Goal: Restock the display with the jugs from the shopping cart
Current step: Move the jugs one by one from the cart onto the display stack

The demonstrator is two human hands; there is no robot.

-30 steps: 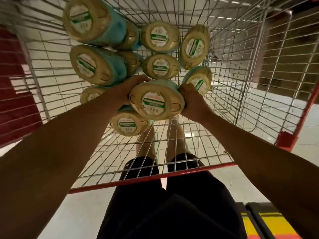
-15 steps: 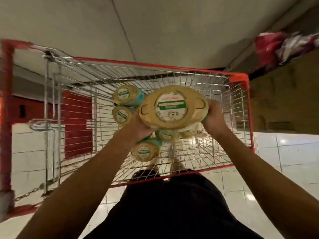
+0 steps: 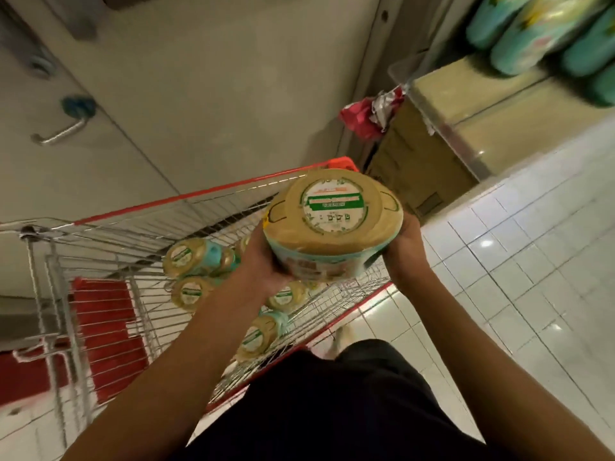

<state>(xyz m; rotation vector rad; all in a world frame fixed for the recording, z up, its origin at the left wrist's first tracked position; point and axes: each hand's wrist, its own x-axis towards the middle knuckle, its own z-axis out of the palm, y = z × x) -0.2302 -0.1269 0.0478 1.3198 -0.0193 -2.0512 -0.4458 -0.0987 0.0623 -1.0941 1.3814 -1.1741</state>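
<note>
head: jug point(image 3: 332, 224) between both hands point(image 3: 266, 261) point(image 3: 406, 249)

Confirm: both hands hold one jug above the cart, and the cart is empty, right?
Not quite. The head view shows the left hand and right hand holding one jug above the cart, but the cart is not empty: several other jugs lie in it.

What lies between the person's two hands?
In the head view, one tan-lidded jug sits between the left hand and right hand, gripped on both sides above the shopping cart.
</note>
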